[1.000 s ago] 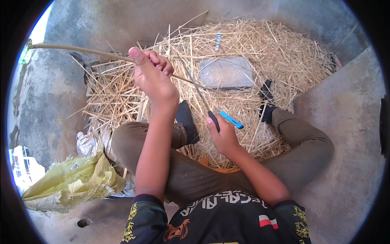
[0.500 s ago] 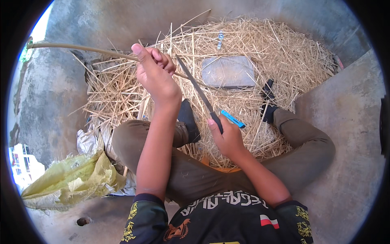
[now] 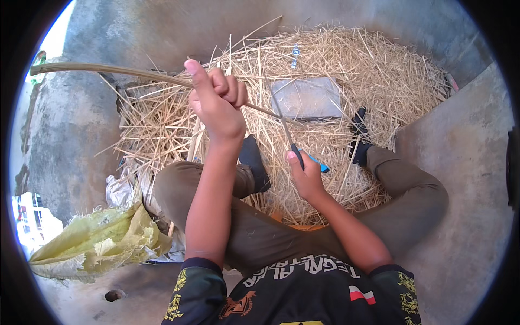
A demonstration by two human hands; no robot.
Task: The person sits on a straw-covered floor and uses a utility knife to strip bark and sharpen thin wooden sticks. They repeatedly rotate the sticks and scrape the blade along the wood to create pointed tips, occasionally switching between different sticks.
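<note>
Currently mid-shave: long cane strip [image 3: 108, 69] clamped in left hand [image 3: 216, 103], fist fully closed round it, thumb up. Knife [image 3: 287, 135] in right hand [image 3: 306, 176], fingers wrapped tight on the blue handle, blade angled up toward the strip just right of the left grip. Blade tip meeting the strip or only close to it: cannot tell.

Judging by the pose, paring a sliver off the strip. Next move likely needs a steady draw along the strip, blade kept at a shallow angle and clear of the left fingers.

Strip: thin, long, pale tan, slightly bowed, running far out left of the left grip, a short length past it toward the blade. Looks springy.

Beyond both grips: heap of pale shavings [image 3: 379, 81] on concrete floor [image 3: 466, 157], flat grey stone [image 3: 307, 97] lying in it. Below left grip: crumpled yellow sack [image 3: 92, 244].
</note>
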